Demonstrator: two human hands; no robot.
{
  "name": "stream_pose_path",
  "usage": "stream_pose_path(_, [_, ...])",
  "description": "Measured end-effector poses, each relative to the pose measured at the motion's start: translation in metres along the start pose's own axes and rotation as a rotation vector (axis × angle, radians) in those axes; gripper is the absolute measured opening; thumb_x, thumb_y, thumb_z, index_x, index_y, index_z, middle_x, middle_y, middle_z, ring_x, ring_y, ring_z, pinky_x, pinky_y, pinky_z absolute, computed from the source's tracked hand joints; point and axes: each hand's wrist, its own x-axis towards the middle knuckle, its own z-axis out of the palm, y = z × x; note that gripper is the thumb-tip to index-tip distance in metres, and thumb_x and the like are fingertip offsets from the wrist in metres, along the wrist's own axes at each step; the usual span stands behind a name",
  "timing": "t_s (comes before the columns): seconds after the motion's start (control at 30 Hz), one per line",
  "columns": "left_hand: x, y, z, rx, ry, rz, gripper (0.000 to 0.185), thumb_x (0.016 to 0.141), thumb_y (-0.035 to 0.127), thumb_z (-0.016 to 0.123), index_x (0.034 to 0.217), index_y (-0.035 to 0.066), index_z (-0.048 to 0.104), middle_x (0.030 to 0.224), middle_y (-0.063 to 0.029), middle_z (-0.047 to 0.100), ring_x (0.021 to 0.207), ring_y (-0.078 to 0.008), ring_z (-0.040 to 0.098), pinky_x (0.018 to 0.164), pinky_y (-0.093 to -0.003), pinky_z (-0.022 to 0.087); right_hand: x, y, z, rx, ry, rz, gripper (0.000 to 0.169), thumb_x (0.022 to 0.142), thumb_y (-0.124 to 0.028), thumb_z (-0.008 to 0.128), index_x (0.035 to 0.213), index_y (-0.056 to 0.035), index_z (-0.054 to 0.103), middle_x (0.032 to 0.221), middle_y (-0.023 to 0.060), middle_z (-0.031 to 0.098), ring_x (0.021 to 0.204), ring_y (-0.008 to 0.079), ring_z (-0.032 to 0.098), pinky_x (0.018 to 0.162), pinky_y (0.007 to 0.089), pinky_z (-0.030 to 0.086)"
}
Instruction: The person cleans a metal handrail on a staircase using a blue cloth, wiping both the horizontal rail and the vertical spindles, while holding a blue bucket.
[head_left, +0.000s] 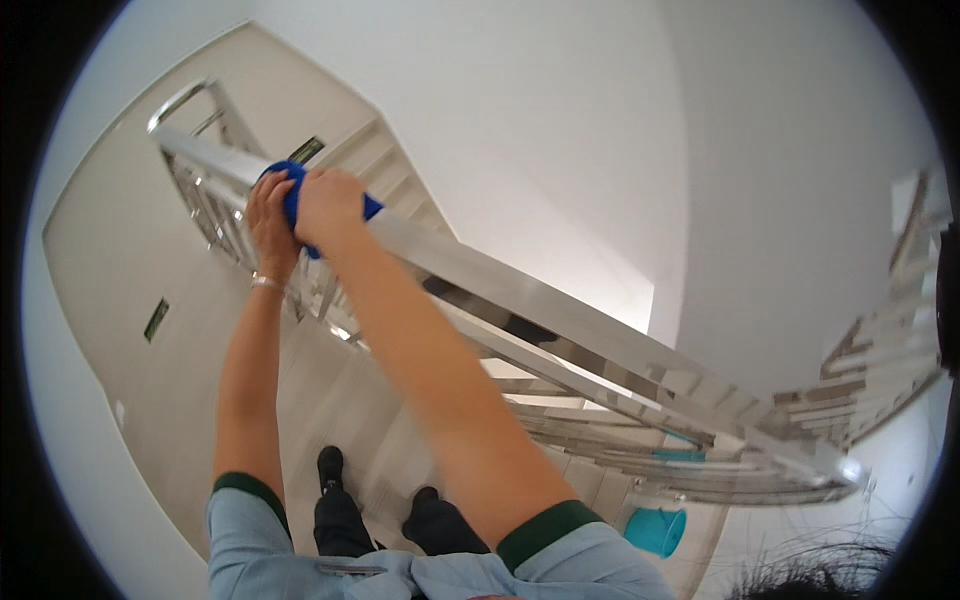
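A blue cloth (295, 196) is draped over the broad top rail of a shiny metal stair railing (510, 283). On its near-left side, my left hand (268, 217) presses the cloth with fingers curled over it. My right hand (331, 206) grips the cloth close beside the left, its fingers wrapped over the rail. A corner of cloth sticks out past the right knuckles. The rail's underside at the hands is hidden.
Stairs (382, 161) run along the railing's far side, and more steps (855, 382) show at right. A turquoise bucket (651, 531) stands on the tiled floor, lower right. My shoes (330, 466) are on the landing. White walls (540, 135) enclose the stairwell.
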Motion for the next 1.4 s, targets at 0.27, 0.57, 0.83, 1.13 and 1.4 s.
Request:
stream_pose_path(0.27, [-0.018, 0.164, -0.013, 0.073, -0.122, 0.105, 0.049, 0.073, 0.026, 0.069, 0.115, 0.011, 0.049, 0.126, -0.0053, 0.052, 0.121, -0.0247, 0.045, 0.102, -0.0423, 0.024, -0.129, 0.106, -0.069, -0.126, 0.007, -0.027, 0.047, 0.063, -0.026, 0.072, 0.102, -0.003, 0.06, 0.098, 0.0097, 0.062, 0.097, 0.0227, 0.058, 0.08, 0.0349, 0.046])
stream_pose_path(0.57, [-0.029, 0.399, -0.025, -0.205, -0.149, 0.458, 0.041, 0.082, 0.018, 0.061, 0.117, 0.005, 0.045, 0.124, -0.013, 0.051, 0.115, -0.0311, 0.048, 0.097, -0.0485, 0.027, -0.35, 0.243, -0.17, -0.484, 0.564, 0.042, 0.069, 0.062, -0.043, 0.072, 0.11, 0.0045, 0.056, 0.1, 0.0135, 0.058, 0.096, 0.0277, 0.054, 0.086, 0.0381, 0.041])
stream_pose_path(0.83, [-0.054, 0.583, -0.032, -0.481, -0.113, 0.79, 0.05, 0.076, 0.012, 0.063, 0.122, 0.004, 0.048, 0.132, -0.0166, 0.045, 0.124, -0.0324, 0.043, 0.104, -0.0494, 0.019, -0.52, 0.333, -0.193, -0.487, 0.971, 0.277, 0.046, 0.079, -0.012, 0.054, 0.123, 0.0024, 0.054, 0.132, 0.0154, 0.049, 0.127, 0.0338, 0.042, 0.105, 0.0449, 0.033])
stream_pose_path(1.13, [-0.14, 0.638, 0.005, -0.992, -0.598, 0.575, 0.07, 0.074, 0.021, 0.067, 0.133, -0.003, 0.037, 0.132, -0.0277, 0.042, 0.123, -0.0424, 0.039, 0.105, -0.0487, 0.028, -0.566, 0.386, -0.092, 0.659, 1.271, 0.6, 0.043, 0.086, -0.022, 0.06, 0.125, -0.005, 0.052, 0.133, 0.0162, 0.046, 0.121, 0.0336, 0.046, 0.103, 0.042, 0.036])
stream_pose_path(1.4, [-0.098, 0.664, 0.016, -1.1, -1.185, 0.448, 0.051, 0.079, 0.015, 0.06, 0.121, -0.009, 0.042, 0.117, -0.0312, 0.048, 0.107, -0.047, 0.047, 0.093, -0.0498, 0.037, -0.552, 0.386, -0.09, 0.479, 1.151, 0.687, 0.044, 0.089, -0.034, 0.059, 0.125, -0.0102, 0.053, 0.124, 0.0142, 0.054, 0.114, 0.0295, 0.051, 0.1, 0.0386, 0.039])
